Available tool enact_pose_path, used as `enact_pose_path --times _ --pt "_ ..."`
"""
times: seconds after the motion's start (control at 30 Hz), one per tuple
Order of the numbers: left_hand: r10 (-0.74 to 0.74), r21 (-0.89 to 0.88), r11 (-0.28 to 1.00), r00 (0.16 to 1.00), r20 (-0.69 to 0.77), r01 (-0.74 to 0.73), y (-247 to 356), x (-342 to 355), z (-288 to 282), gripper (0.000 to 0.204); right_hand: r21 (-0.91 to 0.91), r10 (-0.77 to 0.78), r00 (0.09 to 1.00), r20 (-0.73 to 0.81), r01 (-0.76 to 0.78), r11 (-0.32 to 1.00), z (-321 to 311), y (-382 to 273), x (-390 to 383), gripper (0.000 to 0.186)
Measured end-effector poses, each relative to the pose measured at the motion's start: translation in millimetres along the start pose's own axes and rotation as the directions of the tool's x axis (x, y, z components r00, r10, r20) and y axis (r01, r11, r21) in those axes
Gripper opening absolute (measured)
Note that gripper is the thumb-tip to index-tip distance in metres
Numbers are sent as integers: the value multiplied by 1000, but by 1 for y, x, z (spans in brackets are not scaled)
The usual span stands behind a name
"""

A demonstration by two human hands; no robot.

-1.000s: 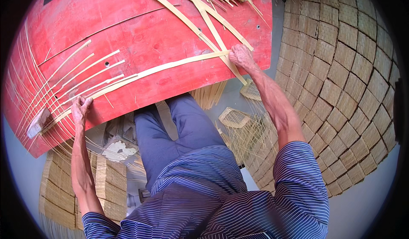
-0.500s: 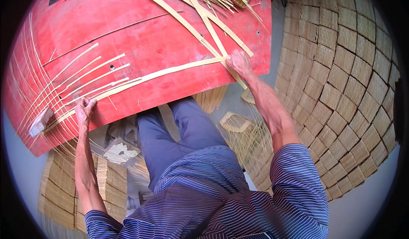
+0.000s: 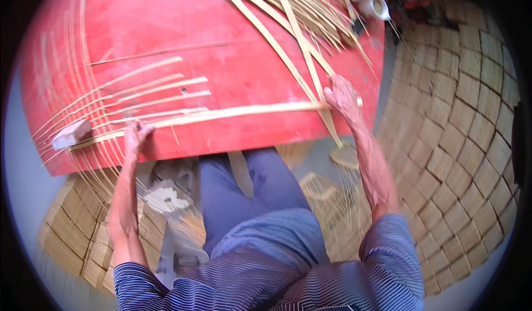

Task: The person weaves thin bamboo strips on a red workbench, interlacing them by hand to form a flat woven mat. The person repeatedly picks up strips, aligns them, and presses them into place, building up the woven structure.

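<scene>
Seen from the head camera, a person in a striped shirt [image 3: 266, 255] works at a red counter [image 3: 144, 23], a long pale strip [image 3: 249, 111] lying along its near side between two bare hands. The left hand [image 3: 134, 139] rests at the strip beside a lattice of narrow strips [image 3: 191, 82], its fingers drawn together; the right hand [image 3: 344, 97] is at the other end, fingers bent, the strip's tip showing just past it. Blur hides whether either hand truly pinches the strip. A pale block [image 3: 72, 134] sits on the lattice's left part, apparently as a weight. Good handling here would likely mean a light, even hold at both ends, the strip flat and untwisted, in line with its narrow neighbours. Any pull should be gentle enough not to drag the block, and the right hand should stay clear of the wide strips [image 3: 291, 20] crossing near its fingers.
</scene>
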State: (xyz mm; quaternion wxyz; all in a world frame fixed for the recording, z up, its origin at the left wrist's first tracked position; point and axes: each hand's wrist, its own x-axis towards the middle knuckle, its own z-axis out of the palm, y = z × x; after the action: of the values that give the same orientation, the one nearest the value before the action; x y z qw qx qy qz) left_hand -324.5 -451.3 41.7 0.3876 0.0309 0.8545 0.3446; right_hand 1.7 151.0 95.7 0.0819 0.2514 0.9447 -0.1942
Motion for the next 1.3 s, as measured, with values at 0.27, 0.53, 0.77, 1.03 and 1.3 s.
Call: enact_pose_path --times 0.27,0.53,0.77,1.03,1.3 --pt "-19 185 982 997 -69 32 22 -6 13 32 -82 -15 981 -195 -1 997 62 -12 39 23" --pt "13 205 979 996 -93 7 35 -18 5 37 466 385 892 236 -451 761 4 -50 52 16" --pt "10 283 959 994 -108 21 33 -13 8 36 281 333 941 61 -336 899 -46 -65 55 18" --pt "138 341 935 987 -78 -104 29 -11 5 37 252 122 852 -510 12 968 -164 -143 41 21" --pt "215 222 957 970 -112 -187 -8 0 21 38 829 506 658 -558 459 319 -225 -231 -10 20"
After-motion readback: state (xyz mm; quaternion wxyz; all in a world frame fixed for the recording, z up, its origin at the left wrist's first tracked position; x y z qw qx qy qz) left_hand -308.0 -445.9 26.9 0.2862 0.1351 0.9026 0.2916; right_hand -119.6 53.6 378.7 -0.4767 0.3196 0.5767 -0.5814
